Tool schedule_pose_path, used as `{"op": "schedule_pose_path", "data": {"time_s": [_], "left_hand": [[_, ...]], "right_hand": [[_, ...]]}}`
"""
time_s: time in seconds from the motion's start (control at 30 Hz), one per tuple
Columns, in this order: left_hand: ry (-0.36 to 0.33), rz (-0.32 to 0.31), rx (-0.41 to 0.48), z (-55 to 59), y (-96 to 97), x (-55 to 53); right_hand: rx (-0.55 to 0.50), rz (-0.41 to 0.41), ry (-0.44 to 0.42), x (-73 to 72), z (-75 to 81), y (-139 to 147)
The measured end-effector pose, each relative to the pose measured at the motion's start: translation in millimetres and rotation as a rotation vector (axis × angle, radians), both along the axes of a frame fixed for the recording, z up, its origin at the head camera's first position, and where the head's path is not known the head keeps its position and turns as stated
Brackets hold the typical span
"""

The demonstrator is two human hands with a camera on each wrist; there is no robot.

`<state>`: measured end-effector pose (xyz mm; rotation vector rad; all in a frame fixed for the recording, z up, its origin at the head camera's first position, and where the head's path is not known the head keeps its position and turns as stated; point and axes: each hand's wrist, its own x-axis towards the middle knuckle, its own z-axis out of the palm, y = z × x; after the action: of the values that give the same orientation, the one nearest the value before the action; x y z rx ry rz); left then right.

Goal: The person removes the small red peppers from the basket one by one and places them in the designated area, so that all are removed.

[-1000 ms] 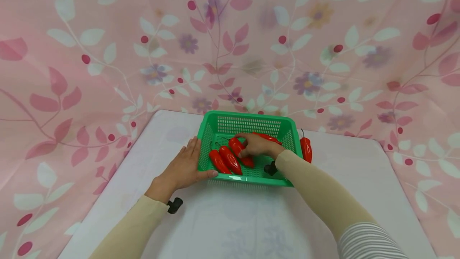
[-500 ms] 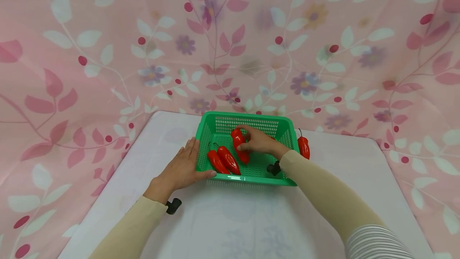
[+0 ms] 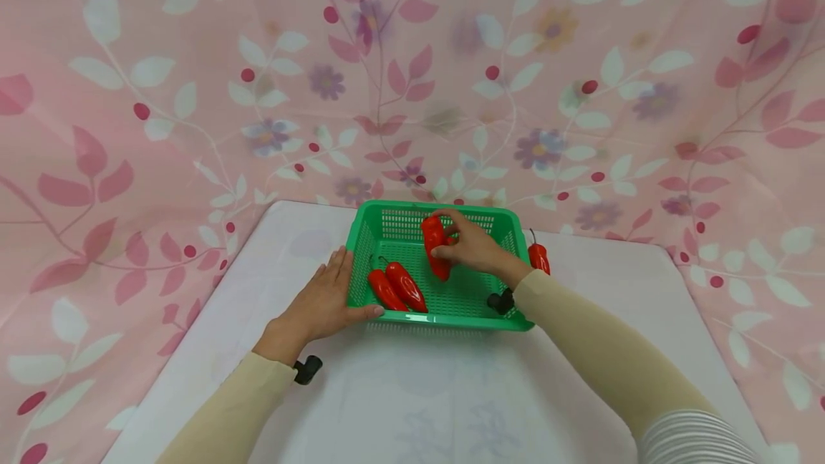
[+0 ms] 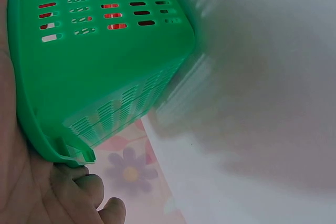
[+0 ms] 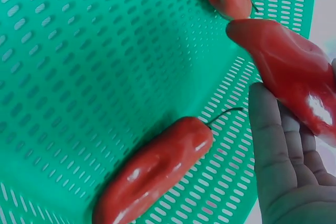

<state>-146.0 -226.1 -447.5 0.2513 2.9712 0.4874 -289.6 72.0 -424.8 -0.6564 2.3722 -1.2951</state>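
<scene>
A green plastic basket (image 3: 422, 318) stands on the table. My left hand (image 3: 319, 299) rests along its left end, straight fingers by the side rim and thumb on the front rim. In the left wrist view, the palm lies against the rim. Over the basket, my right hand (image 3: 475, 245) grips a shiny red pepper (image 3: 433, 235) between thumb and fingers, its narrow end pointing down. Two other red peppers (image 3: 407, 286) lie side by side at the basket's front left. Another pepper (image 5: 157, 171) with a thin stem lies on the basket floor in the right wrist view, mostly hidden by my hand in the head view.
One red pepper (image 3: 538, 257) lies outside the basket, beyond its right end. The white-covered table (image 3: 412, 392) extends in front and to both sides. A pink floral cloth (image 3: 412, 92) hangs close behind the basket. Small black cameras sit on both wrists.
My right hand has lifted the pepper off the basket floor, up and slightly toward the back, turning it more upright. My left hand keeps its place on the basket.
</scene>
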Motion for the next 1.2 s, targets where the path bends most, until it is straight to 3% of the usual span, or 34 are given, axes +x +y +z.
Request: {"op": "schedule_pose_path", "data": {"time_s": [0.33, 0.73, 1.2], "left_hand": [[0.009, 0.001, -0.016, -1.6, -0.3, 0.5], [0.011, 0.005, -0.021, -1.1, 0.0, 1.1], [0.022, 0.001, -0.018, -3.3, 0.8, -1.3]], "right_hand": [[0.027, -0.023, 0.114, 9.7, 10.8, 15], [-0.039, -0.022, 0.177, 24.3, 28.5, 43], [0.010, -0.137, 0.315, 24.6, 49.7, 97]]}}
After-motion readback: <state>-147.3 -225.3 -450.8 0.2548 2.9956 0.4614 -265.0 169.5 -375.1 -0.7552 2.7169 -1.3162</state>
